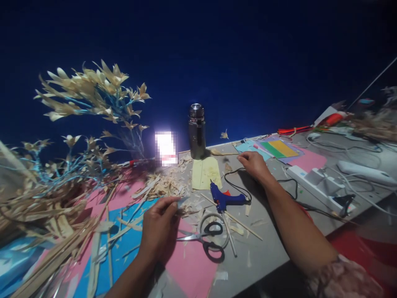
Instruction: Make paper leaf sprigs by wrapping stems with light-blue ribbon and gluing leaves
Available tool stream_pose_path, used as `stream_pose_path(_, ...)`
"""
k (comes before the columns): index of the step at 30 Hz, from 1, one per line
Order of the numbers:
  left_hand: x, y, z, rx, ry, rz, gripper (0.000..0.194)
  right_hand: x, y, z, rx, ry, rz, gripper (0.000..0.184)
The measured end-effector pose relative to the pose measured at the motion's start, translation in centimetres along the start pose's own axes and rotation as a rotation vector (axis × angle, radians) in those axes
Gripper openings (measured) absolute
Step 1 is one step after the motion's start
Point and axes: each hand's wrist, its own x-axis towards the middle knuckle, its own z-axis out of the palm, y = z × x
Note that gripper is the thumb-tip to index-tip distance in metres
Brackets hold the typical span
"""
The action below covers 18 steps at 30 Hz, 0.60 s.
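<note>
My right hand (254, 166) is closed at the back of the table, its fingertips pinching the end of a thin dried stem (228, 154) whose pale, wider part points left toward the steel flask (197, 131). My left hand (159, 219) is closed in a pinch above the wood shavings; a small pale sliver shows at its fingertips, too blurred to name. Between the hands lie a blue glue gun (228, 200) on its wire stand and black-handled scissors (213, 234). Behind the glue gun is a stained yellow sheet (203, 174).
Dried flowers on blue stems (114, 97) rise at the left above piled husk strips (66, 223). Pink paper (194, 263) and blue paper (83, 277) lie in front. A white power strip (319, 188) with cables lies to the right, near coloured sheets (281, 149).
</note>
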Motion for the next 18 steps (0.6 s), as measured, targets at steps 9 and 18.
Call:
stream_pose_path(9, -1.0, 1.5, -0.3, 0.414, 0.025, 0.428, 0.017, 0.2, 1.0, 1.6, -0.236, -0.011, 0.079, 0.028)
stream_pose_path(18, -6.6, 4.4, -4.5, 0.526, -0.140, 0.339, 0.037, -5.5, -1.7, -0.8, -0.121, -0.404, -0.402, 0.033)
